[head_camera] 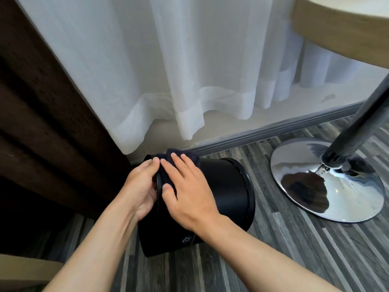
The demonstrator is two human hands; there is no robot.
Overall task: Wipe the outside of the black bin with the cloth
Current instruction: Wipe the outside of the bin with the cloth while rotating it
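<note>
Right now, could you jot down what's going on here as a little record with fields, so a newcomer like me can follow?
activity: wiping the outside of a bin
bin: black bin, tipped on its side on the striped wood floor
cloth: dark cloth, pressed on the bin's wall
right hand: right hand flat on the cloth, fingers spread
left hand: left hand gripping the bin's rim to steady it
nearby: chrome table base to the right, white curtain behind
</note>
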